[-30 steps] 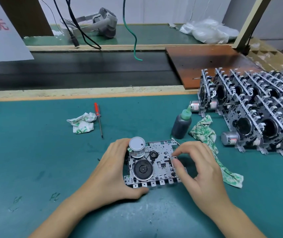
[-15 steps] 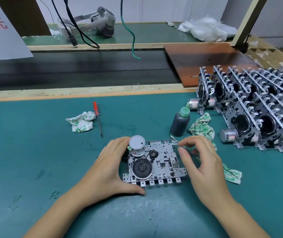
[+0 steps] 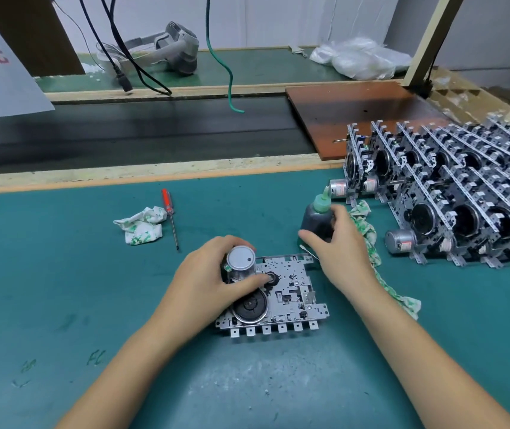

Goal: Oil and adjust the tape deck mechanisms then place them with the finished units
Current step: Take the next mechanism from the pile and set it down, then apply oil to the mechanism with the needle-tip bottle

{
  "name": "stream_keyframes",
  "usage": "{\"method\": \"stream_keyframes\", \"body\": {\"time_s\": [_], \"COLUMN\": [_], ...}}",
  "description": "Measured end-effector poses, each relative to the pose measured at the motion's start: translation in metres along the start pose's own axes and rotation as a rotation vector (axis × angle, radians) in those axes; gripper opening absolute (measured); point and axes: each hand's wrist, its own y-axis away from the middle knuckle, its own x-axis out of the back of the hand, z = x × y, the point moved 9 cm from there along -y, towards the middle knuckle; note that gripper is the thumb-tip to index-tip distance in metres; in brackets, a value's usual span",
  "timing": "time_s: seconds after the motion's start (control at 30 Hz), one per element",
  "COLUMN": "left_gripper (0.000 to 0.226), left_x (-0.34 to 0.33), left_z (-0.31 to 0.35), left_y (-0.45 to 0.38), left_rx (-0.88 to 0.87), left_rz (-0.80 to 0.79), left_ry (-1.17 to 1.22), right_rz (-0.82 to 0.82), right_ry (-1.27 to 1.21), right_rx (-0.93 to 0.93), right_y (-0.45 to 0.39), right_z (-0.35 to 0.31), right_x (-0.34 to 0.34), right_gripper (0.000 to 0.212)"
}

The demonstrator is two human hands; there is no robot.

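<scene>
Left hand (image 3: pixel 213 280) wraps the round silver motor can to pin the flat metal tape deck mechanism (image 3: pixel 278 297) on the green mat, while right hand (image 3: pixel 339 243) curls around the dark green-capped oil bottle (image 3: pixel 317 219), probably to oil it.

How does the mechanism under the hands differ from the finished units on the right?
The mechanism lies flat on the green mat; the finished units stand on edge, packed in rows. The left hand grips the mechanism's motor; nothing touches the finished units. Both show the same metal chassis, dark flywheel and silver motor.
</scene>
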Motion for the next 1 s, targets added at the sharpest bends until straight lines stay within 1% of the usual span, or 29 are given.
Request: {"method": "stream_keyframes", "body": {"time_s": [0.1,0.17,0.23,0.3,0.4,0.43,0.47,0.5,0.57,0.67,0.87,0.93,1.0], "left_gripper": [0.049,0.047,0.042,0.036,0.031,0.031,0.031,0.031,0.033,0.034,0.036,0.037,0.037], "left_x": [0.002,0.004,0.004,0.003,-0.002,-0.003,-0.005,-0.006,-0.007,-0.007,-0.006,-0.006,-0.007], "left_z": [-0.006,-0.012,-0.017,-0.017,-0.015,-0.014,-0.015,-0.015,-0.016,-0.017,-0.016,-0.017,-0.017], "left_y": [0.002,0.003,0.004,0.005,0.005,0.005,0.005,0.005,0.005,0.006,0.006,0.006,0.006], "left_rx": [0.019,0.041,0.057,0.044,0.033,0.036,0.04,0.044,0.055,0.071,0.085,0.089,0.093], "left_rz": [0.008,0.011,0.005,-0.002,-0.024,-0.033,-0.038,-0.041,-0.036,-0.027,-0.02,-0.02,-0.021], "left_ry": [0.039,0.123,0.212,0.264,0.312,0.329,0.344,0.36,0.393,0.42,0.45,0.451,0.452], "right_rz": [0.013,0.043,0.063,0.045,-0.055,-0.073,-0.085,-0.09,-0.084,-0.056,-0.065,-0.063,-0.053], "right_ry": [-0.14,-0.207,-0.319,-0.535,-0.992,-1.133,-1.23,-1.269,-1.204,-1.033,-0.834,-0.812,-0.798], "right_rx": [0.066,0.144,0.166,0.113,-0.013,-0.059,-0.101,-0.129,-0.154,-0.103,-0.018,0.0,0.02], "right_y": [0.004,0.007,0.01,0.012,0.011,0.011,0.011,0.013,0.016,0.02,0.022,0.022,0.022], "right_z": [-0.005,-0.014,-0.016,-0.013,-0.009,-0.009,-0.008,-0.008,-0.007,-0.012,-0.021,-0.022,-0.022], "right_x": [0.003,0.013,0.023,0.028,0.02,0.016,0.012,0.008,0.001,-0.002,-0.01,-0.012,-0.013], "right_gripper": [0.031,0.027,0.018,0.015,0.025,0.024,0.022,0.023,0.032,0.04,0.032,0.025,0.023]}}
